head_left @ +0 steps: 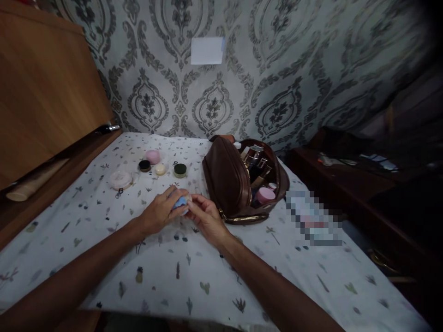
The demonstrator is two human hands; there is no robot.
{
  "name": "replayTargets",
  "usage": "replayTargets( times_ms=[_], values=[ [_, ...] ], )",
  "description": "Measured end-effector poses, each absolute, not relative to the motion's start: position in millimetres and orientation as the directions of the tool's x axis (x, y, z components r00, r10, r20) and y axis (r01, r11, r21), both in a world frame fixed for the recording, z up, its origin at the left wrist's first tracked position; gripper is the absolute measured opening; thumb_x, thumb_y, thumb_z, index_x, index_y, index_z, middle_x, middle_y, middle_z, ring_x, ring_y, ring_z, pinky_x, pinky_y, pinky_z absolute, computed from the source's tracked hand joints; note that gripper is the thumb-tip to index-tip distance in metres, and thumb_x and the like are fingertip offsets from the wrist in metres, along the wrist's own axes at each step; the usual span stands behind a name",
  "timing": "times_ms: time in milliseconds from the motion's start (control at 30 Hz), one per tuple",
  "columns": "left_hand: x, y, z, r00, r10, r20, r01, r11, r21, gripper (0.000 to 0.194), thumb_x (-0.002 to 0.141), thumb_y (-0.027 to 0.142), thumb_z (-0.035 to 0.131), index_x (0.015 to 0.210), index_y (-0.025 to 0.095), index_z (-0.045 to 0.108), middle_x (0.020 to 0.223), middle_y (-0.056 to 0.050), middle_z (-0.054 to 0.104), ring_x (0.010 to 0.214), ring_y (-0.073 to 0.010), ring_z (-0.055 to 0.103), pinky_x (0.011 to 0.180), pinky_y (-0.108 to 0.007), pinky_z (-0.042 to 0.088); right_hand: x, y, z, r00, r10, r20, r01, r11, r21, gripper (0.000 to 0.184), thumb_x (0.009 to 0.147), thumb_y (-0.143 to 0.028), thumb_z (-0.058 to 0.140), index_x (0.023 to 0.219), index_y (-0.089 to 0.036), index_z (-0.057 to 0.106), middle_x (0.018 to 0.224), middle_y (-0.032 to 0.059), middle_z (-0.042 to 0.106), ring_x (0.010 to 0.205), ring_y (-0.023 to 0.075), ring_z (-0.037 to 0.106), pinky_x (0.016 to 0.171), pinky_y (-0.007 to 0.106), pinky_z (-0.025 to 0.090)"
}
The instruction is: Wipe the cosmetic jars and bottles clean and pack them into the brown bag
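A small blue container (pixel 180 202) with a pale edge sits between my two hands above the tablecloth, partly covered by fingers. My left hand (pixel 157 213) is wrapped round it from the left. From the other side, my right hand (pixel 210 222) pinches its right edge with thumb and fingers. Just right of my hands, a brown toiletry bag (pixel 224 180) lies unzipped, holding several bottles and a pink-lidded jar (pixel 266 195). Beyond my left hand stand a jar with a dark green lid (pixel 180 169), a small cream jar (pixel 160 169), a black-lidded jar (pixel 144 165) and a pink rounded item (pixel 152 157).
A clear round container (pixel 121 179) stands at the left of the patterned tablecloth (pixel 155 281). Wooden furniture (pixel 51 87) borders the table on the left, and wallpaper rises behind. A blurred-out flat item (pixel 313 219) lies right of the bag, near dark furniture (pixel 346 198).
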State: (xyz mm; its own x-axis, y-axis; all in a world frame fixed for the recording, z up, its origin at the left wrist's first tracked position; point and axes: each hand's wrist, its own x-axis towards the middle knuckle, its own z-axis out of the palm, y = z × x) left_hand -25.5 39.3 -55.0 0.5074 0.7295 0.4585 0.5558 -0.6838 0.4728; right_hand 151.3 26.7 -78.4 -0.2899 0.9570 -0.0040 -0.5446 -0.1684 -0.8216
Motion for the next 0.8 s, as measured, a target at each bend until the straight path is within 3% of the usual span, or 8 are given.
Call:
replayTargets(
  times_ms=[167,267,400,467,600,800],
  values=[
    [-18.5,33.4,-41.9,0.410,0.827,0.385,0.494,-0.556,0.668,0.026,0.098,0.041,0.043,0.095,0.019,0.057,0.085,-0.001,0.062,0.077,-0.0159,0.059,0.075,-0.028,0.048,154.4,28.0,-81.5,-0.300,0.949,0.094,-0.350,-0.018,-0.937,0.039,0.069,-0.040,0.086,0.099,-0.023,0.068,0.094,0.0001,0.070,0.084,0.0144,0.065,0.077,0.028,0.053],
    [-15.9,32.6,-41.5,0.332,0.884,0.328,0.472,-0.457,0.754,0.027,0.097,0.044,0.043,0.090,0.020,0.053,0.073,0.004,0.056,0.067,-0.0134,0.053,0.067,-0.025,0.043,153.6,27.4,-81.8,-0.288,0.939,0.186,-0.281,0.103,-0.954,0.039,0.070,-0.038,0.085,0.100,-0.023,0.065,0.093,-0.0002,0.068,0.086,0.0151,0.064,0.083,0.030,0.051],
    [-15.2,33.5,-46.7,0.274,0.915,0.296,0.416,-0.390,0.822,0.031,0.099,0.046,0.040,0.088,0.020,0.051,0.071,0.004,0.052,0.064,-0.0126,0.051,0.062,-0.024,0.041,150.0,23.5,-80.3,-0.217,0.943,0.252,-0.192,0.212,-0.958,0.039,0.071,-0.038,0.084,0.103,-0.022,0.066,0.090,-0.0001,0.067,0.080,0.0142,0.062,0.079,0.028,0.051],
    [-16.0,33.0,-48.2,0.292,0.903,0.317,0.427,-0.419,0.801,0.031,0.099,0.047,0.039,0.090,0.020,0.052,0.071,0.004,0.053,0.062,-0.0124,0.050,0.063,-0.024,0.042,148.8,21.9,-79.4,-0.224,0.954,0.201,-0.233,0.148,-0.961,0.038,0.074,-0.045,0.081,0.098,-0.021,0.066,0.083,-0.0006,0.067,0.072,0.0132,0.062,0.070,0.026,0.051],
    [-19.8,31.7,-49.9,0.393,0.834,0.387,0.493,-0.547,0.677,0.031,0.097,0.049,0.042,0.099,0.020,0.054,0.079,0.001,0.061,0.068,-0.0146,0.058,0.070,-0.027,0.047,149.7,22.6,-77.1,-0.357,0.934,-0.027,-0.385,-0.174,-0.906,0.043,0.076,-0.059,0.076,0.080,-0.018,0.063,0.062,-0.0029,0.061,0.052,0.0103,0.057,0.048,0.021,0.043],
    [-26.2,35.0,-54.6,0.452,0.763,0.462,0.490,-0.645,0.586,0.046,0.094,0.058,0.050,0.114,0.018,0.057,0.103,-0.007,0.069,0.090,-0.0202,0.067,0.080,-0.030,0.052,155.4,29.8,-72.4,-0.511,0.831,-0.220,-0.513,-0.500,-0.698,0.036,0.079,-0.048,0.077,0.074,-0.015,0.063,0.055,-0.0015,0.062,0.043,0.0070,0.051,0.038,0.016,0.036]
  ],
)
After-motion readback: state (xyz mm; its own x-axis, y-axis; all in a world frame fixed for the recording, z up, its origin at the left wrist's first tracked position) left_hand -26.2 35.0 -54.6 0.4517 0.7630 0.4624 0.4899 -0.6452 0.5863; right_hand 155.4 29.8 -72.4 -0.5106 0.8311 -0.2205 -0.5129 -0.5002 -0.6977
